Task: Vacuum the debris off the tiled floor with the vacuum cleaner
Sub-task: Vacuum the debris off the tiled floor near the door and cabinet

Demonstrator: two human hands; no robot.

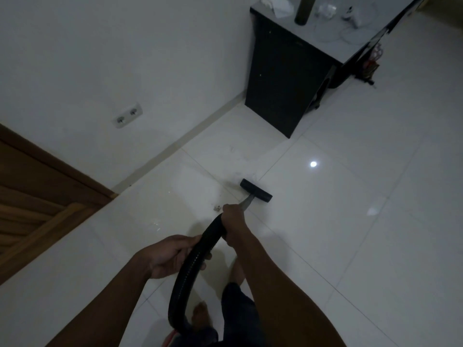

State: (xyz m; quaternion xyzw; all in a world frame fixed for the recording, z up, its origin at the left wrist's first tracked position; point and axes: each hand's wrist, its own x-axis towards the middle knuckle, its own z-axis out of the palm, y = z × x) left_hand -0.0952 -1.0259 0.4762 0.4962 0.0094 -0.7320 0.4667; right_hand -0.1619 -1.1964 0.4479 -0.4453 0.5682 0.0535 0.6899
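A black floor nozzle (256, 190) rests on the white tiled floor (350, 221), joined to a metal wand (246, 202). My right hand (234, 222) grips the wand's upper end where the black ribbed hose (190, 269) begins. Lower down, my left hand (170, 255) holds the curved hose. A small clump of debris (216, 208) lies on the tile just left of my right hand. Faint pale dust (238, 175) shows beyond the nozzle.
A black cabinet (283, 76) stands against the white wall at the upper right, with cables and small items on top. A wall socket (127, 115) sits low on the wall. A wooden door (32, 196) is at the left. My bare feet (200, 315) stand below the hose.
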